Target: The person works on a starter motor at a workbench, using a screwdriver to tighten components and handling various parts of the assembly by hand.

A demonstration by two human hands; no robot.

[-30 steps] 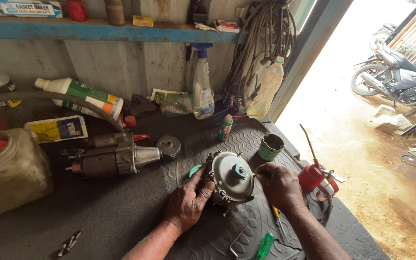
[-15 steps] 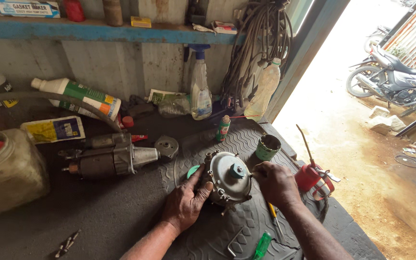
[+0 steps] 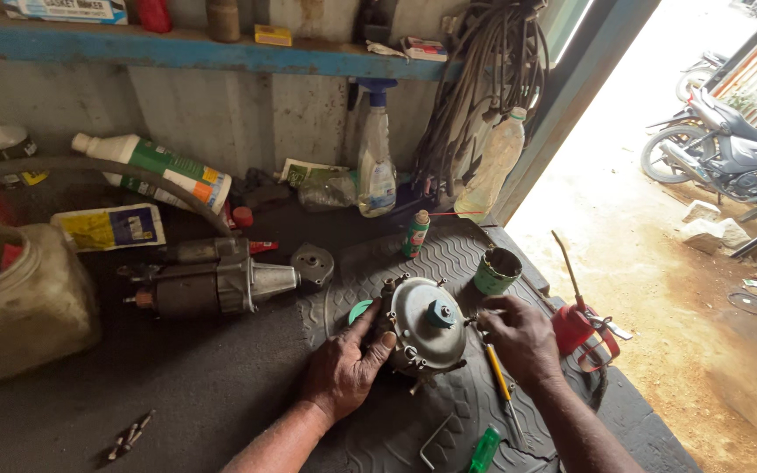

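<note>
Bracing the round metal housing, left hand grips its nine-o'clock rim; right hand pinches at three o'clock. Likely heavy, rigid, greasy.

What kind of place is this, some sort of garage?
Most likely a small roadside repair workshop. Both hands work on a round metal engine part on a grimy bench, an old motor lies beside it, a red oil can stands by, and motorbikes are parked outside.

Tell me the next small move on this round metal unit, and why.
Probably keep the left hand steadying the round metal unit while the right hand works its right edge: the fingertips already sit at a fitting there, and the yellow-handled screwdriver lies unused below.
</note>
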